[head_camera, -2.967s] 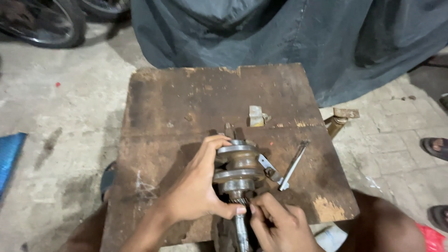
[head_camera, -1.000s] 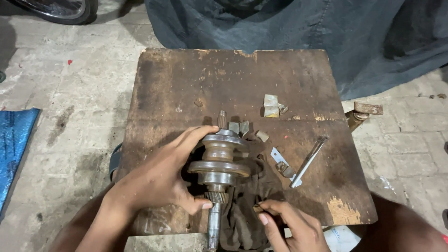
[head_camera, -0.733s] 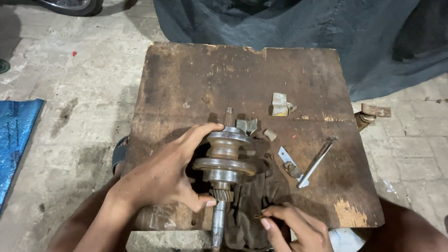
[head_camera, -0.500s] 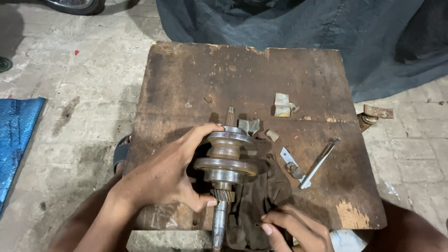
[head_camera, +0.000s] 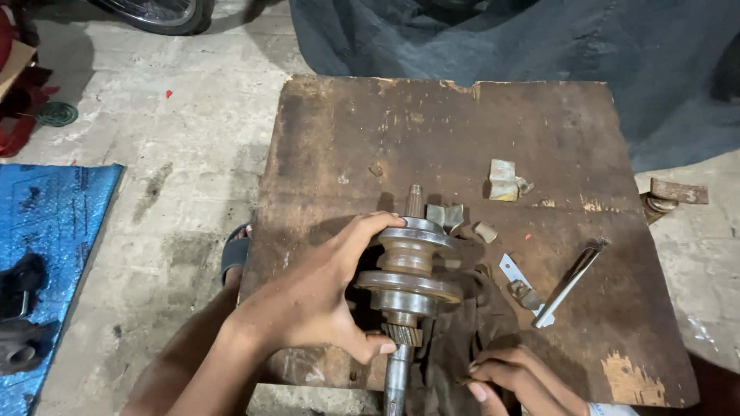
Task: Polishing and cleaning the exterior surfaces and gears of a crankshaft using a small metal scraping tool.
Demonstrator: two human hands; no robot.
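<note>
A worn wooden board (head_camera: 462, 131), dark brown, stained and chipped pale along its far edge, serves as a low work surface over a rough concrete floor (head_camera: 185, 154). On its near half lies a steel crankshaft (head_camera: 407, 281): two thick round flywheel discs of dull grey metal set side by side, a short threaded stub poking out at the far end and a long smooth shaft with a ring of fine gear teeth running toward the near edge. The left hand (head_camera: 312, 308) grasps it from the left, fingers curled over the far disc and the thumb pressed under the near one beside the toothed section. The crankshaft rests partly on a crumpled dark brown rag (head_camera: 462, 339), greasy and limp. The right hand (head_camera: 516, 379) sits at the near edge with fingertips bent down onto the rag's folds, loosely curled and pinching the cloth (only part of it shows at the bottom of the view). Just right of the discs lie a slim, straight metal bar (head_camera: 569, 283) and a small flat bracket (head_camera: 515, 279), both bare steel. Farther back sit a pale blocky scrap (head_camera: 502, 180) and two small grey metal pieces (head_camera: 445, 216). A blue textured mat (head_camera: 54, 231) covers the floor at left, and a dark grey cloth (head_camera: 539, 46) hangs behind the board.
</note>
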